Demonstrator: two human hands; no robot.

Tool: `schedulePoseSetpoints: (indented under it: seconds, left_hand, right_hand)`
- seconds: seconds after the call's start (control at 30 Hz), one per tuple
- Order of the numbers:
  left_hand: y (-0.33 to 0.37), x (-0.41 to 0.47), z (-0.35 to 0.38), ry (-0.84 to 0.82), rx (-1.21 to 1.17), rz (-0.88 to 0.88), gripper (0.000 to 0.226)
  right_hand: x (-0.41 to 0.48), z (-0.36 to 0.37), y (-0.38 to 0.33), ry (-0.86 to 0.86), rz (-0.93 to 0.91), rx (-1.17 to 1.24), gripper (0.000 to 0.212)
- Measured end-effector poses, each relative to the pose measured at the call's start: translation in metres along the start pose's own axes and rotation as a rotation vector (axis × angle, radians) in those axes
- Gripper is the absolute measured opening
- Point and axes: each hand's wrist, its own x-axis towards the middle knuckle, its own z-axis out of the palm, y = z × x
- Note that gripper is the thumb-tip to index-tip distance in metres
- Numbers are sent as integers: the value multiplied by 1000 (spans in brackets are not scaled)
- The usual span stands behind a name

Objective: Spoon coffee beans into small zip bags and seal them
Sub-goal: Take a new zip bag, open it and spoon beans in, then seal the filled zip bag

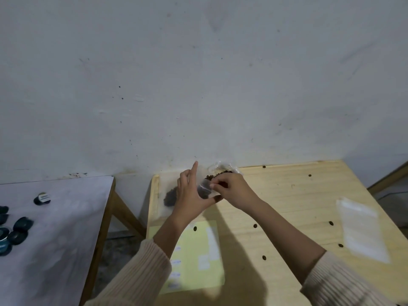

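A small clear zip bag (204, 189) with dark coffee beans inside is held up between both hands above the wooden table (287, 206). My left hand (191, 193) grips its lower left side, index finger pointing up. My right hand (229, 189) pinches the bag's top edge with fingertips. Behind the hands sits a clear container of coffee beans (223, 171) against the wall. A filled bag of beans (171, 196) lies flat to the left. No spoon is visible.
A stack of empty clear bags (362, 230) lies at the right. A yellow sheet with labels (194, 255) lies near the front. Loose beans (255, 225) dot the tabletop. A white side table (55, 217) at left holds several dark capsules (42, 198).
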Motion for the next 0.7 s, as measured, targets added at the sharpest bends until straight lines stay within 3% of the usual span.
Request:
schedulePoseSetpoints:
  seconds: [0.1,0.27,0.33,0.7]
  left_hand:
    - [-4,0,-12,-63,-114,-43,107]
    - [-4,4,-37,22,-364,-35,35]
    - [2,5,-43,104,-460,-64,22]
    - [-9,-11,-64,264,-603,-120,12]
  right_hand:
    - [4,-5,1,89,-20,-79,13]
    - [9,-15,1,244,-125,-79,10]
    - [10,-11,-2,242,-184,-82,12]
    - [2,6,-12,220,-147,248,23]
